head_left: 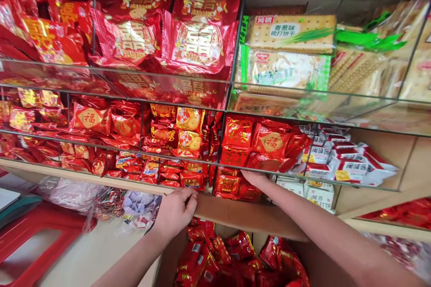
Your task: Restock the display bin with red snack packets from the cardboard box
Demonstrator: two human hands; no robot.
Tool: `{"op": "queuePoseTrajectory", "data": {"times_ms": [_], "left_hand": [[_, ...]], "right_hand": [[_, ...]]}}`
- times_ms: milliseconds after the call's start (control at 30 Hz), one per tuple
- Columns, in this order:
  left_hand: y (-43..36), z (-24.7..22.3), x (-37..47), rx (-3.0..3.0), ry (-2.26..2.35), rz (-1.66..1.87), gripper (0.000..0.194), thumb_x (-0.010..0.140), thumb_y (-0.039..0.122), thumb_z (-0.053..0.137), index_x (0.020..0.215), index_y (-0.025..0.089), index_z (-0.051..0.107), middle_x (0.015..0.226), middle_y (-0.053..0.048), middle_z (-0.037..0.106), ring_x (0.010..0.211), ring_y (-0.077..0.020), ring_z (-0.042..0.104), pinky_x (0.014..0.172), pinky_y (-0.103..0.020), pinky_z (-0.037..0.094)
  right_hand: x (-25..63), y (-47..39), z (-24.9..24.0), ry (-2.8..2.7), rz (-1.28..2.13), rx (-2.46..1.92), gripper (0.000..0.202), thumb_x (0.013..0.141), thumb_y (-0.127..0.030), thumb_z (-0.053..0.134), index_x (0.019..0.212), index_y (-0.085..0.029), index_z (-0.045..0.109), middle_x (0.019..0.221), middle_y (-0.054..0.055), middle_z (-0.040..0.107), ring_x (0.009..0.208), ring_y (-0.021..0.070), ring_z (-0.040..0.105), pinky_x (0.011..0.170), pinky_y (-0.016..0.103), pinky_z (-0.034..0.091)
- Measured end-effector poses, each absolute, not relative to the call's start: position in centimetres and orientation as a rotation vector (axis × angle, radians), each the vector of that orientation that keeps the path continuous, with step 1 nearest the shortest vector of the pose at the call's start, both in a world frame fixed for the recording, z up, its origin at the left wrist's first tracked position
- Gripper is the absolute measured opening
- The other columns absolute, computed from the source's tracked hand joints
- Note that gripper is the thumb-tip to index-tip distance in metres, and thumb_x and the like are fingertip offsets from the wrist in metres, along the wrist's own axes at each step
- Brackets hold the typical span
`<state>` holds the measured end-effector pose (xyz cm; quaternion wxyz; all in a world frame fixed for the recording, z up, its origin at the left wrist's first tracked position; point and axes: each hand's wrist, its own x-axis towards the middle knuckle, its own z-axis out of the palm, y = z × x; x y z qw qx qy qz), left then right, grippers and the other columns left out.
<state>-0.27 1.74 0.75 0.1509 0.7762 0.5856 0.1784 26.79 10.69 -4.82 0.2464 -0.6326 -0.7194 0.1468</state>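
My left hand [177, 210] is closed at the left top edge of an open cardboard box [235, 215], its fingers curled over the edge beside the lower shelf. Red wrapped packets [218, 251] lie loosely in the box. My right hand [256, 180] reaches into the lower shelf, under a clear plastic lip. Its fingers are hidden among red snack packets [229, 181], so what it holds, if anything, does not show. Just above it is a compartment of red packets with a gold diamond [272, 140].
Large red packets [129, 38] and green-edged cracker packs [291, 33] fill the upper shelf behind clear panels [188, 78]. White packets [352, 161] sit right of my right hand. A red plastic stool [50, 219] stands at lower left, near bagged goods [72, 193].
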Motion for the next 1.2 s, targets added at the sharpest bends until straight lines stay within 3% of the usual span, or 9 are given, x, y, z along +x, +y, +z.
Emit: {"op": "queuePoseTrajectory", "data": {"times_ms": [133,233,367,433,567,733,867,1033,1200], "left_hand": [[1.9,0.8,-0.2,2.22,1.674,0.501,0.027,0.08,0.031,0.032,0.073,0.021,0.056,0.076,-0.001,0.064,0.073,-0.0162,0.058,0.064,-0.024,0.039],[1.8,1.0,-0.1,2.232,1.683,0.505,0.029,0.08,0.035,0.031,0.073,0.021,0.056,0.074,-0.001,0.064,0.07,-0.0158,0.058,0.06,-0.023,0.039],[1.8,1.0,0.3,2.245,1.739,0.459,0.031,0.081,0.037,0.029,0.071,0.02,0.054,0.073,-0.001,0.063,0.067,-0.0157,0.058,0.057,-0.022,0.037],[1.8,1.0,0.5,2.242,1.764,0.441,0.03,0.081,0.036,0.03,0.072,0.021,0.054,0.074,-0.001,0.063,0.067,-0.0155,0.057,0.057,-0.022,0.037],[1.8,0.9,0.7,2.251,1.791,0.445,0.029,0.08,0.035,0.031,0.073,0.021,0.055,0.076,-0.001,0.064,0.068,-0.0153,0.057,0.058,-0.021,0.036],[1.5,0.9,0.8,2.247,1.803,0.463,0.029,0.08,0.033,0.031,0.076,0.021,0.057,0.076,-0.001,0.064,0.069,-0.0157,0.058,0.058,-0.021,0.035],[1.1,1.1,1.0,2.241,1.82,0.473,0.031,0.081,0.035,0.03,0.08,0.021,0.058,0.079,-0.002,0.065,0.073,-0.0162,0.058,0.059,-0.021,0.036],[1.2,1.1,0.9,2.239,1.799,0.468,0.031,0.082,0.034,0.03,0.079,0.02,0.058,0.078,-0.001,0.064,0.072,-0.0158,0.058,0.06,-0.021,0.037],[1.3,1.2,0.5,2.278,1.713,0.654,0.03,0.082,0.031,0.031,0.09,0.018,0.057,0.091,-0.005,0.063,0.085,-0.018,0.056,0.075,-0.025,0.04]], "right_hand": [[29.5,7.0,-3.1,-2.166,0.365,-1.67,0.04,0.084,-0.039,0.037,0.11,-0.015,0.055,0.118,0.012,0.052,0.113,0.0253,0.044,0.097,0.041,0.03],[31.0,0.9,0.9,-2.257,0.418,-1.557,0.037,0.086,-0.039,0.034,0.104,-0.017,0.058,0.12,0.01,0.051,0.112,0.0217,0.044,0.095,0.037,0.032],[30.3,-7.8,3.5,-2.379,0.709,-1.334,0.027,0.087,-0.03,0.036,0.086,-0.021,0.061,0.082,0.004,0.062,0.077,0.0141,0.056,0.073,0.026,0.042],[29.5,-10.4,1.3,-2.449,0.826,-1.323,0.026,0.085,-0.027,0.038,0.079,-0.02,0.062,0.074,0.004,0.062,0.073,0.0145,0.056,0.07,0.025,0.042],[28.4,-10.3,-8.1,-2.166,0.928,-1.807,0.027,0.076,-0.017,0.049,0.101,-0.016,0.058,0.101,0.009,0.061,0.094,0.0197,0.055,0.083,0.028,0.04],[26.6,-6.2,-15.6,-1.874,0.825,-2.032,0.039,0.073,-0.011,0.047,0.112,-0.006,0.049,0.112,0.018,0.053,0.105,0.0231,0.05,0.089,0.031,0.037],[25.7,-5.3,-16.9,-1.774,0.827,-2.038,0.038,0.072,-0.013,0.05,0.109,-0.009,0.051,0.106,0.016,0.057,0.099,0.023,0.054,0.083,0.031,0.04],[26.0,-6.2,-16.3,-1.706,0.894,-1.95,0.008,0.068,-0.017,0.056,0.074,-0.016,0.061,0.072,0.005,0.064,0.069,0.0185,0.06,0.064,0.027,0.045],[26.6,-8.9,-11.4,-1.691,0.747,-1.709,0.011,0.075,-0.018,0.05,0.069,-0.018,0.059,0.072,0.002,0.059,0.072,0.0148,0.056,0.067,0.025,0.043]]}}
